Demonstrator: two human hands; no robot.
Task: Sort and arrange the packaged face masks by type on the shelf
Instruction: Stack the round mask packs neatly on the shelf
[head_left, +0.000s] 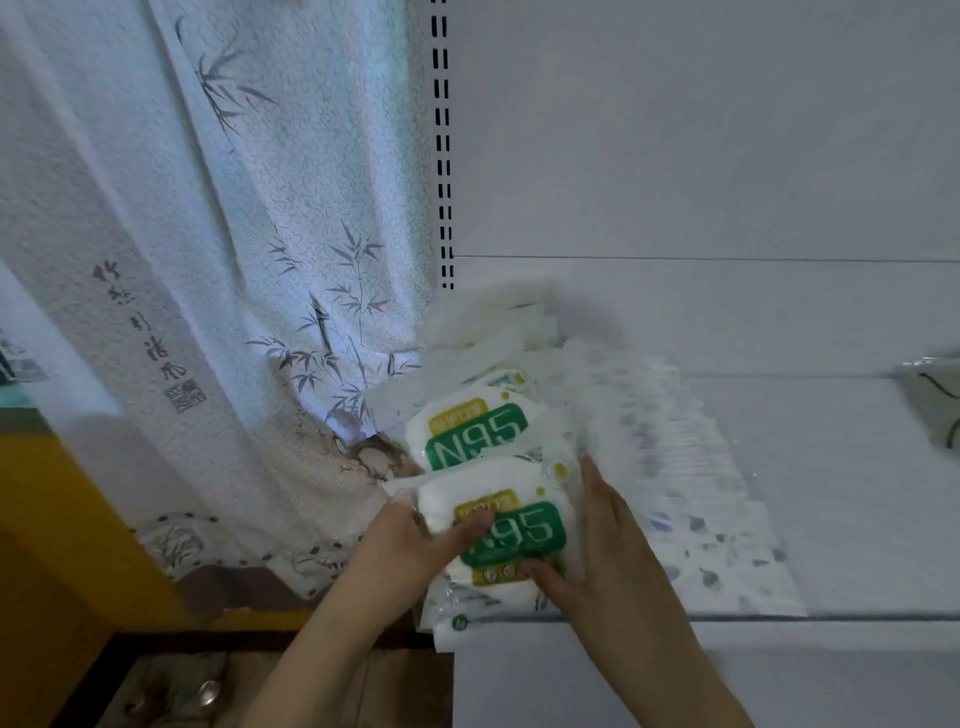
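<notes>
While you look down at the white metal shelf (831, 467), your left hand (415, 540) is on the left edge of the front white plastic mask pack with the green N95 label (511, 530). Its thumb lies over the top of the pack and its fingers seem to curl under, so it grips that edge. I cannot see the fingers below. Your right hand (597, 540) is on the right side of the same pack, with straight fingers pressing against its side and lower corner. So the pack sits between your two hands, at the front left of the shelf.

Just behind it lies a second white pack with a green N95 label (478, 431). To the right is a row of thin white packs with small pale prints (691, 493), leaning like fallen cards.

The plastic looks slippery. If you push too hard to the right, you may knock that leaning row. The front pack is near the shelf edge, so a loose grip could let it slide off.
</notes>
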